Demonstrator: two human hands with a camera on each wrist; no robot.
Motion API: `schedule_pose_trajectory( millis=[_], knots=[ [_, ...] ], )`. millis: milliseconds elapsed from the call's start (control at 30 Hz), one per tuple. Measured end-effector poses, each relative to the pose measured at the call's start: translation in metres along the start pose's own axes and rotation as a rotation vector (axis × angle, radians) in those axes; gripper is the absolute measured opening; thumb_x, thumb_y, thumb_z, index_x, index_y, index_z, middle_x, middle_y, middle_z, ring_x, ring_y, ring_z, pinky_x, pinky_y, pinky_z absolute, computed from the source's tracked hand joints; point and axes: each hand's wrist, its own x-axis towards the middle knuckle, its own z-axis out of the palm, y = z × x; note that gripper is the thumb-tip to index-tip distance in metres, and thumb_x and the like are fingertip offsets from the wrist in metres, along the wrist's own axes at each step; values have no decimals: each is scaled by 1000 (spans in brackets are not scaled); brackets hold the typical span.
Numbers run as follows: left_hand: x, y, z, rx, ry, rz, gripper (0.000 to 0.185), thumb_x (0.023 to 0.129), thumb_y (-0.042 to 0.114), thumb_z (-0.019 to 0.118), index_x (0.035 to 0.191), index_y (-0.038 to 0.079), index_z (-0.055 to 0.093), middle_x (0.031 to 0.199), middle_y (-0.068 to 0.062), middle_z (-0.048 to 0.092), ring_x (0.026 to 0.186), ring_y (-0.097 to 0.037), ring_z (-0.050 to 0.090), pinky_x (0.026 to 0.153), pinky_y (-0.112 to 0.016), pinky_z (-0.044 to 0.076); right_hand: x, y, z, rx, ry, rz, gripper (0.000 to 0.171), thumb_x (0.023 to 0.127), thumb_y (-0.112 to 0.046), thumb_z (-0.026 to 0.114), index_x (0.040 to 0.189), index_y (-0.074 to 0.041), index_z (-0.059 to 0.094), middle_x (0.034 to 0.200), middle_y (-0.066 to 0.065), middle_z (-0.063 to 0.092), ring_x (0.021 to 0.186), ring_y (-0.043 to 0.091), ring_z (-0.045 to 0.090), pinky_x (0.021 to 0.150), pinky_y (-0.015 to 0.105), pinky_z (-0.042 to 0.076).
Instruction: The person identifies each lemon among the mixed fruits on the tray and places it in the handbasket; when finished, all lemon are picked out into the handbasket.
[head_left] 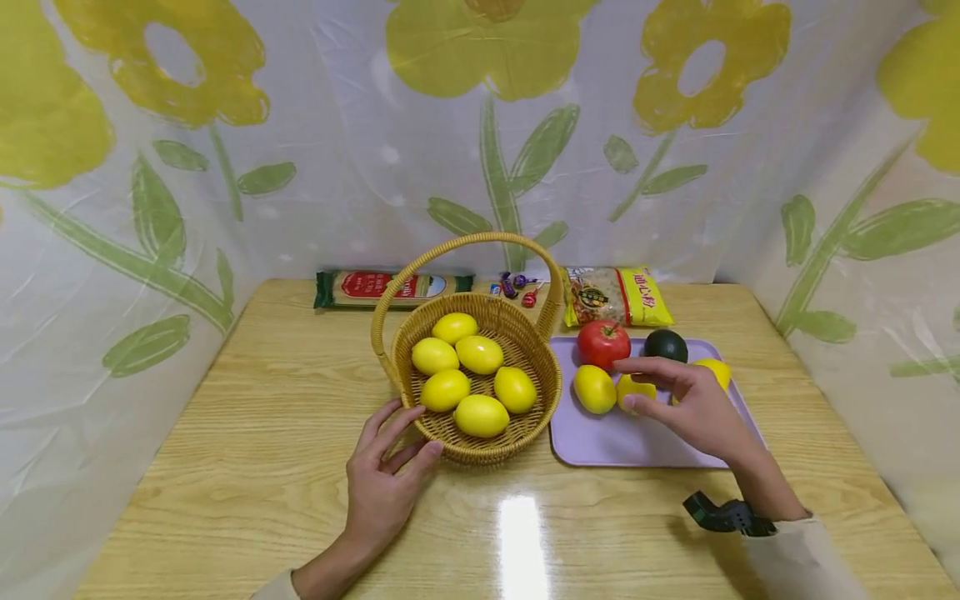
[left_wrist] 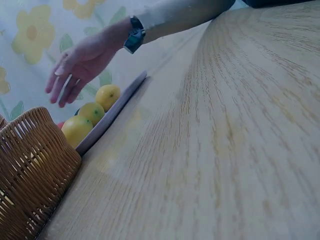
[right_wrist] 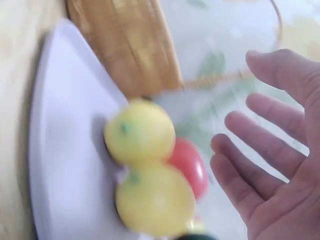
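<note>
A wicker basket with a tall handle holds several lemons at the table's middle. My left hand rests relaxed on the table, its fingers touching the basket's near-left wall. To the right lies a lavender tray with three lemons, one at its left, a red fruit and a dark avocado. My right hand hovers over the tray's middle lemon, fingers spread and holding nothing. The right wrist view shows the open palm beside two lemons and the red fruit.
A long pasta packet, some wrapped sweets and a yellow noodle bag lie along the table's back edge. Flower-print plastic sheets wall in the wooden table on three sides. A band with a black device sits on my right wrist.
</note>
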Motion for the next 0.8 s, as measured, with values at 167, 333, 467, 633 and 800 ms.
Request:
schedule_pose_trajectory(
  millis=[167, 333, 467, 633, 800],
  knots=[
    [0, 0, 0, 0, 3, -4, 48, 91, -10, 84, 137, -5, 72, 158, -21, 50, 132, -35, 68, 99, -43, 69, -5, 12, -14, -152, 90, 49, 43, 94, -14, 90, 135, -10, 77, 128, 13, 79, 106, 12, 75, 99, 5, 58],
    [0, 0, 0, 0, 1, -13, 48, 91, -10, 84, 137, -4, 72, 158, -19, 50, 131, -35, 68, 99, -43, 69, -5, 21, -13, -246, 83, 115, 49, 92, -21, 92, 135, -3, 76, 126, 16, 80, 101, 20, 79, 93, 25, 70],
    [0, 0, -1, 0, 0, -17, 48, 92, -10, 83, 138, -4, 72, 158, -18, 50, 132, -31, 68, 100, -42, 69, -5, 23, -10, -335, 58, 163, 55, 92, -30, 93, 137, -3, 75, 125, 17, 80, 102, 28, 81, 93, 47, 71],
    [0, 0, -1, 4, 1, -17, 48, 92, -9, 84, 138, -4, 72, 158, -19, 50, 132, -31, 68, 99, -42, 69, -2, 25, -3, -397, 15, 142, 55, 91, -32, 93, 136, -6, 75, 127, 16, 79, 103, 29, 78, 94, 51, 71],
    [1, 0, -1, 7, -1, -15, 48, 91, -9, 84, 137, -4, 72, 158, -20, 50, 133, -31, 68, 99, -42, 69, 1, 30, 7, -415, 7, 54, 57, 87, -21, 96, 137, -6, 75, 129, 14, 78, 100, 25, 72, 90, 48, 73]
  ],
)
